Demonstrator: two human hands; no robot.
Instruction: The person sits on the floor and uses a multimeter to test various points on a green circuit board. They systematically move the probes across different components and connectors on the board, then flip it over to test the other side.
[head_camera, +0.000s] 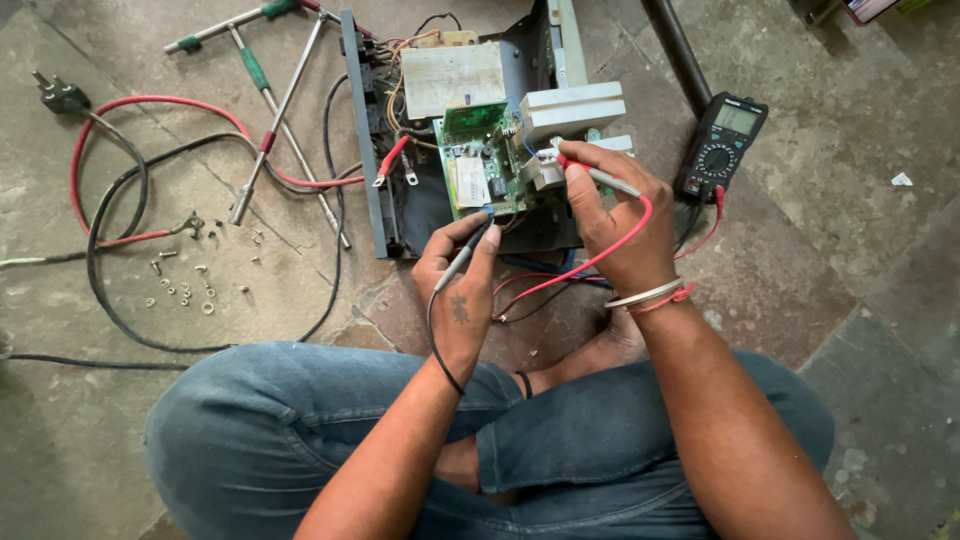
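Observation:
An opened metal appliance case (362, 140) lies on the stone floor with a green circuit board (476, 170) and white finned blocks (570, 108) inside. My left hand (462, 290) pinches a black test probe (462, 257) whose tip touches the board's lower edge. My right hand (612, 215) grips a red test probe (598, 177) that points at the board's right side, by the white blocks. Red and black leads run from both probes to a black multimeter (722, 143) at the right.
T-handle tools (272, 110) lie at the upper left beside red and black cables (110, 180) and a black plug (58, 94). Several loose screws and washers (185, 285) are scattered on the floor. My crossed legs in jeans (300, 430) fill the bottom.

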